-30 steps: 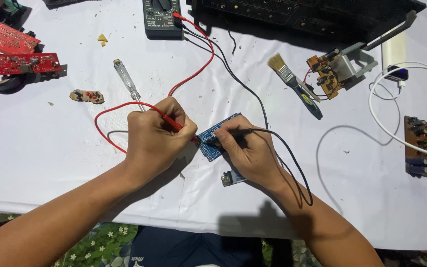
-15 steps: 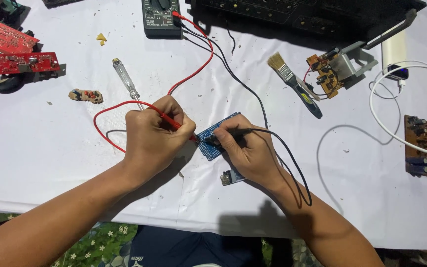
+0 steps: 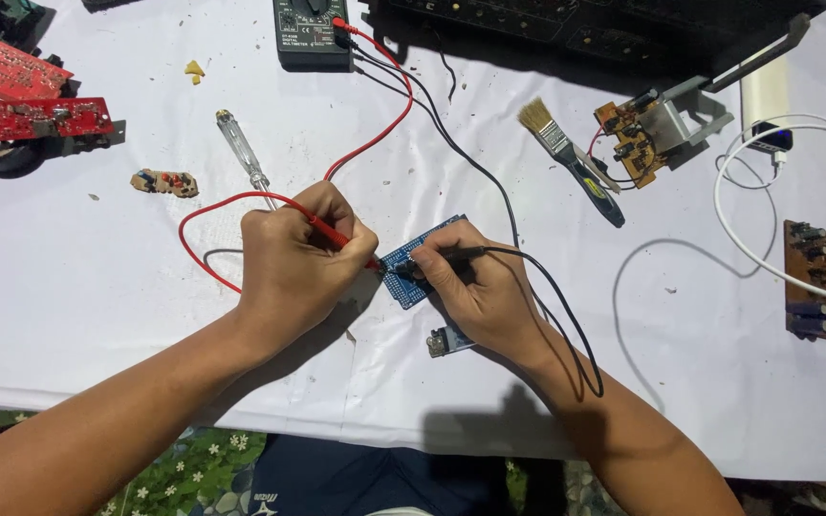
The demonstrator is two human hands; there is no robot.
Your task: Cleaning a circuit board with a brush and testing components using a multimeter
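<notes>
- We grip the thin red probe pen [image 3: 336, 239] in our left hand [image 3: 293, 268], fingers closed round it.
- Our right hand [image 3: 480, 291] pinches the black probe pen [image 3: 456, 254].
- Both tips meet the small blue rectangular circuit board [image 3: 411, 277], mid-table on the white cloth [image 3: 97, 315].
- The dark green multimeter [image 3: 310, 33] sits far behind.

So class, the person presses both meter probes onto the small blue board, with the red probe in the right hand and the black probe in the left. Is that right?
Not quite: the hands are swapped. The head view shows the left hand holding the red probe and the right hand holding the black probe. Both tips do meet the small blue board.
</notes>
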